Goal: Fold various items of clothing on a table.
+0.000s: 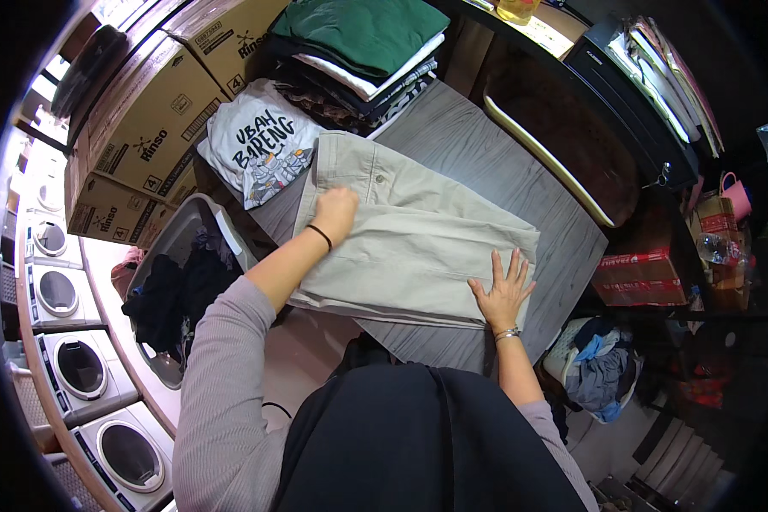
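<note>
A pair of beige trousers (416,256), folded lengthwise, lies across a grey wood-grain table (473,147). Its waistband, with a button, points to the far left, and one long edge overhangs the table's near side. My left hand (336,214) rests as a fist on the cloth just below the waistband; whether any fabric is pinched under the curled fingers is hidden. Toward the other end of the trousers, my right hand (503,291) lies flat with its fingers spread. A white printed T-shirt (265,137), bearing writing, is folded beside the waistband.
Behind the trousers rises a stack of folded clothes (365,38), green on top. Rinso cartons (153,137) stand at the left above a laundry basket (221,224) of dark clothes. Another full basket (563,352) is at the right. A chair (550,160) adjoins the table's far edge.
</note>
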`<state>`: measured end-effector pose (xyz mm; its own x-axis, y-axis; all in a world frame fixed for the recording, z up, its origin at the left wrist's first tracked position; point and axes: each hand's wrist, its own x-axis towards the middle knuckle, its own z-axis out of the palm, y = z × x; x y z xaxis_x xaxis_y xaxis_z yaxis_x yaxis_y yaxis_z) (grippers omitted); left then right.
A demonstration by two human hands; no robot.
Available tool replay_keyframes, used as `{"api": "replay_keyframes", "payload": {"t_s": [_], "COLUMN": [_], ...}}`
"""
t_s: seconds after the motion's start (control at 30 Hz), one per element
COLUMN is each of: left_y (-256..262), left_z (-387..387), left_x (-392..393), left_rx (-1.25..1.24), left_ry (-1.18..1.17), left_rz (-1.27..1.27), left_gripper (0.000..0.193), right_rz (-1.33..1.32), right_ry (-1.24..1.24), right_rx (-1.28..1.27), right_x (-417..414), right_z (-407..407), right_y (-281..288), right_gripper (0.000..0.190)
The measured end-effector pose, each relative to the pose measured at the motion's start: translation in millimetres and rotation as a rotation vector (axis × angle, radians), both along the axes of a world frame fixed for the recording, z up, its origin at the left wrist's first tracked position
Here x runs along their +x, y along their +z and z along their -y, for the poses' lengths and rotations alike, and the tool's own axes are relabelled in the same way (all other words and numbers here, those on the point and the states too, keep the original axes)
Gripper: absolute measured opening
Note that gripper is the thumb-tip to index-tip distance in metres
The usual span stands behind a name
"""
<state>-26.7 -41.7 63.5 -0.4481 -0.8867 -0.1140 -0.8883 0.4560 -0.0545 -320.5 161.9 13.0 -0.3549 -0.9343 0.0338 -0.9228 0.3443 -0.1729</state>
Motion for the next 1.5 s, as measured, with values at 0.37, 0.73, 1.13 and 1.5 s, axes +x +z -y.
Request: {"api": "replay_keyframes", "payload": {"t_s": [0.37, 0.73, 1.13, 1.5], "left_y": [-29, -12, -27, -23], "left_z": [54, -55, -109, -133], "left_x": [87, 41, -96, -102], "left_rx": [0.391, -0.07, 0.042, 0.588], "left_ry": [0.681, 0.058, -0.096, -0.142], "left_rz": [-1.165, -0.216, -0.347, -1.345], "left_gripper": [0.009, 0.045, 0.072, 0.038], "right_rz": [0.013, 0.013, 0.697, 0.565], "right_ry": [0.012, 0.006, -0.377, 0.178], "right_rx": [-0.001, 0.018, -0.223, -0.139], "right_x": [3, 1, -71, 79], "right_z": [3, 2, -38, 24], "right_y": [1, 0, 29, 209], "right_gripper": [0.077, 0.076, 0.026, 0.014]}}
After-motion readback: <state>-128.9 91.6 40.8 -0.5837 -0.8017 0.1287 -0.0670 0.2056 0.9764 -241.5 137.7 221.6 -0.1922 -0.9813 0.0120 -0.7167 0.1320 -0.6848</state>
